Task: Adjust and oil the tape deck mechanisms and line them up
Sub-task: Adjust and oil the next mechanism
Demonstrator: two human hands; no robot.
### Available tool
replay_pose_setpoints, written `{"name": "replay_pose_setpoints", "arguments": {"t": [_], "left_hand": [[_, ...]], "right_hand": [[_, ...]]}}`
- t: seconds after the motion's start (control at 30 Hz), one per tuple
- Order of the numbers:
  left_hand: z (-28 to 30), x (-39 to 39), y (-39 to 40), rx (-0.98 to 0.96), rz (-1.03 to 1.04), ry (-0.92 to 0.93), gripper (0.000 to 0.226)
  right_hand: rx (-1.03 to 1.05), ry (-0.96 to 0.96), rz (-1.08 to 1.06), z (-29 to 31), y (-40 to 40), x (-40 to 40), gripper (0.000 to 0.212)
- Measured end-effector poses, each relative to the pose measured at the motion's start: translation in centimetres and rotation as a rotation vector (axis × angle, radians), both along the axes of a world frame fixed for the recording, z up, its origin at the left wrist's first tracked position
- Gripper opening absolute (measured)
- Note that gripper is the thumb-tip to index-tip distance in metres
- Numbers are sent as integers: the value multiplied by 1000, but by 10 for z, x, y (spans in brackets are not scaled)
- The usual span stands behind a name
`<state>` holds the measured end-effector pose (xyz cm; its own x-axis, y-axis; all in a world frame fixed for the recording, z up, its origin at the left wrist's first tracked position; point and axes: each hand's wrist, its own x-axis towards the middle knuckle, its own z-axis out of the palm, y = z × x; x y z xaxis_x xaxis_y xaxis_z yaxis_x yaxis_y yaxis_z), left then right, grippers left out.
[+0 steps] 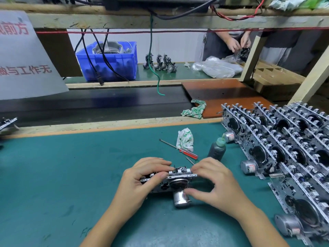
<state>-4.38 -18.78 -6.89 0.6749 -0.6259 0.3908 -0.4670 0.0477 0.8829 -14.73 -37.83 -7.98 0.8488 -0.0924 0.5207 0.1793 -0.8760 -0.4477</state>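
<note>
Both forearms reach in from the bottom edge onto the green mat [53,175], and between them sits one tape deck mechanism [170,180], held just above or on the mat near the middle of the bench. On its left end the left hand [142,179] grips it, fingers curled over the top edge and thumb laid along the near side of the metal frame. From the other side the right hand [211,182] pinches it: fingers curled over the top right corner, thumb pressed at the silver motor [180,198] that hangs off the lower front.

Just beyond the hands lie a red-handled screwdriver [179,149] pointing up-left, a crumpled white-and-green rag [185,139] touching its shaft, and a dark oil bottle [216,150] with a green cap, tilted. A thin metal pin shows beside the right fingertips; whether the hand holds it, I cannot tell.

Along the right side many finished mechanisms [284,152] stand in tight rows, motors facing outward. A second rag [195,109] lies at the far edge by a brown board [219,93]. Farther back are a blue crate [108,61], a few more mechanisms on a green shelf, and another person's hands [238,43] working over plastic bags
</note>
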Motion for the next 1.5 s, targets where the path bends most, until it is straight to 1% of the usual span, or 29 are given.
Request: {"name": "replay_pose_setpoints", "arguments": {"t": [0.07,0.1,0.17,0.23,0.3,0.37,0.47,0.53,0.57,0.6,0.67,0.73,0.8,0.9,0.97,1.03,1.07,1.13,1.23,1.37,1.5], "left_hand": [[-1,1,-1,1,5,4,14],[-1,1,-1,1,9,0,13],[-1,1,-1,-2,12,-2,13],[0,0,0,-1,12,-4,19],[1,0,-1,2,13,4,20],[2,-1,-1,-5,14,8,19],[3,-2,0,12,13,0,17],[3,-2,2,42,13,-1,13],[4,-1,3,52,16,-11,13],[5,-1,4,56,22,-33,12],[8,2,8,49,69,-101,11],[11,5,12,16,137,-163,13],[13,7,17,9,160,-231,14],[15,9,19,62,154,-352,10],[18,10,19,100,168,-454,16],[24,9,16,138,164,-587,24],[29,9,15,151,138,-644,27],[43,7,8,172,48,-763,31],[74,2,-17,196,-80,-908,32],[122,-10,-66,203,-243,-994,33],[159,-30,-125,143,-403,-1088,25]], "right_hand": [[-99,-15,-18,-3,-2,1,40],[-115,-17,-21,-4,-2,1,40],[-91,-15,-20,-6,-3,0,38],[-66,17,-18,-7,-4,-2,36],[-79,68,-30,-6,-5,-3,39],[-28,106,-35,-3,-4,-3,43],[50,55,-4,3,2,-4,46],[105,3,3,10,6,-4,43],[78,-20,4,15,9,-2,40],[2,-29,5,21,12,0,37],[-194,1,25,34,19,7,36],[-329,60,66,47,23,13,39],[-410,138,108,59,25,17,38],[-494,263,175,68,27,25,35],[-529,293,205,69,27,25,33],[-531,299,216,71,25,18,32],[-499,309,211,73,25,14,30],[-409,329,168,78,21,0,28],[-365,305,91,97,8,-27,28],[-297,193,-37,131,-21,-66,28],[-369,106,-209,156,-60,-107,30]]}}
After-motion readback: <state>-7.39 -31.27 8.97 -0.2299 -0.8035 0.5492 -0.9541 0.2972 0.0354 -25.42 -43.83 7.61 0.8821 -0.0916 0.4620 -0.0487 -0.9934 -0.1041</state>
